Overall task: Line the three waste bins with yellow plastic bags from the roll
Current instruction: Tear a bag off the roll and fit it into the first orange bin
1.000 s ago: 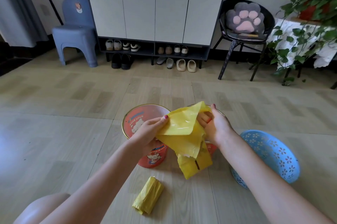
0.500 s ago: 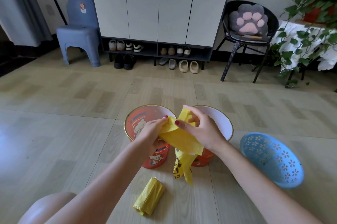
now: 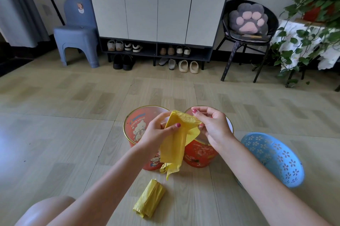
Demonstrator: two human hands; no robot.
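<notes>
A folded yellow plastic bag [image 3: 175, 145] hangs between my hands above two red cartoon-printed bins. My left hand [image 3: 156, 134] pinches the bag's top edge with thumb and fingers. My right hand [image 3: 211, 126] pinches the same edge from the right side. The left red bin [image 3: 136, 126] and the right red bin [image 3: 200, 156] stand side by side on the floor, both unlined. A blue perforated bin [image 3: 274, 159] lies tilted to the right of them. The roll of yellow bags [image 3: 150, 199] lies on the floor in front of the bins.
My bare knee [image 3: 46, 211] shows at the bottom left. A shoe cabinet [image 3: 156, 5] with shoes beneath stands at the back wall, a blue stool [image 3: 77, 36] to its left, a black chair [image 3: 248, 29] and a potted plant [image 3: 312, 14] to its right.
The bag hung wider a second ago; both hands have since gathered its top edge and now pull it apart slightly, with the right hand shifted to the right.
</notes>
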